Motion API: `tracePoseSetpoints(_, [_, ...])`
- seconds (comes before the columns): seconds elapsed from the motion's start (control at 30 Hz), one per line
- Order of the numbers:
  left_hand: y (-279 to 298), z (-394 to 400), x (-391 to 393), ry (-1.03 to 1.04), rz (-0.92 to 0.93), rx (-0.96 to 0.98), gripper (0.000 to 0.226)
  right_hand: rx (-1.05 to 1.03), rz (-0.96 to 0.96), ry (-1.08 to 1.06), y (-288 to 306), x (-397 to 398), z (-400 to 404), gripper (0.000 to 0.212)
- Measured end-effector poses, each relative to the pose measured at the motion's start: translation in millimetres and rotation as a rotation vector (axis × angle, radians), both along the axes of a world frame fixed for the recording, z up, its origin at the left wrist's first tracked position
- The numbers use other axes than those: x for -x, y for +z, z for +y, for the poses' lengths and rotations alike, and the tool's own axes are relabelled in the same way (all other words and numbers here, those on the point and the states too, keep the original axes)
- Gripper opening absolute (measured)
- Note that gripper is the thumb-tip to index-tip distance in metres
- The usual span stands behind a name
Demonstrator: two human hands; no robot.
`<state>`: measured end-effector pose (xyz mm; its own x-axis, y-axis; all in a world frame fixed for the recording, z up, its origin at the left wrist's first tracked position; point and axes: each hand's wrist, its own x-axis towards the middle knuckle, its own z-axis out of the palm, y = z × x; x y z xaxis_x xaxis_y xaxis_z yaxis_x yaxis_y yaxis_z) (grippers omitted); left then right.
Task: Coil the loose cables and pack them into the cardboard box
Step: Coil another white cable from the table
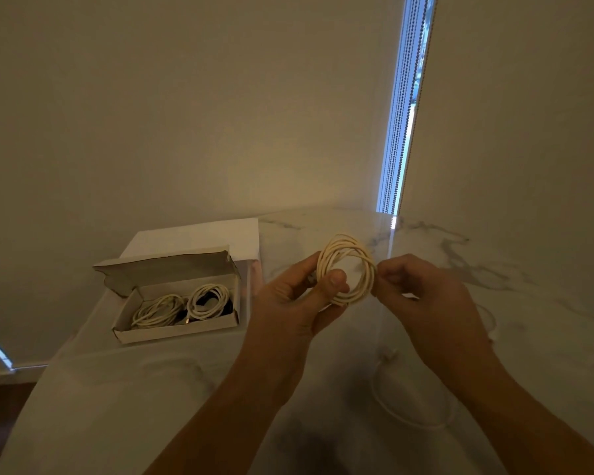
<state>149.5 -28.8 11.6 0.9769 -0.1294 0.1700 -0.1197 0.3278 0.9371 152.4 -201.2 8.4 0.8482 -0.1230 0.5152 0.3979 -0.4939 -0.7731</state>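
Both hands gripping white coil (346, 269), left fingers (336, 279) pinching, right fingers (390, 274) tucking end. Next: placing into cardboard box (175, 332), left of fingers

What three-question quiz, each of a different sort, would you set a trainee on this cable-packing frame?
1. True or false: the cardboard box is shut.
2. Multiple choice: where is the coiled cable being worked on? A) lying in the box; B) held up between the left hand and the right hand; C) flat on the marble table.
3. Fill in: a loose white cable lies on the table below the person's ____ forearm.

Key
1. False: its lid stands open, and two coiled cables already lie inside.
2. B: the left thumb presses on the loops, and the right fingers pinch their other side.
3. Right.
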Motion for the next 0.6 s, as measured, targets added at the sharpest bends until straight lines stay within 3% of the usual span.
tracePoseSetpoints(0.1, [0.9, 1.0, -1.1, -0.045, 0.040, 0.048, 0.040, -0.283, 0.136, 0.166, 2.6, -1.8, -1.0, 0.004])
tracePoseSetpoints(0.2, [0.6, 2.0, -2.9, -0.057, 0.079, 0.087, 0.038, -0.439, 0.211, 0.226, 3.6, -0.5, -0.5, 0.008])
tracePoseSetpoints(0.47, [-2.4, -0.3, -2.5, -0.006, 0.052, 0.043, 0.034, -0.523, 0.295, 0.233, 0.4, 2.7, 4.4, 0.013])
tracePoseSetpoints(0.6, [-4.9, -0.2, -2.7, 0.034, 0.025, -0.018, 0.034, -0.531, 0.305, 0.268, 3.0, 6.2, 8.5, 0.026])
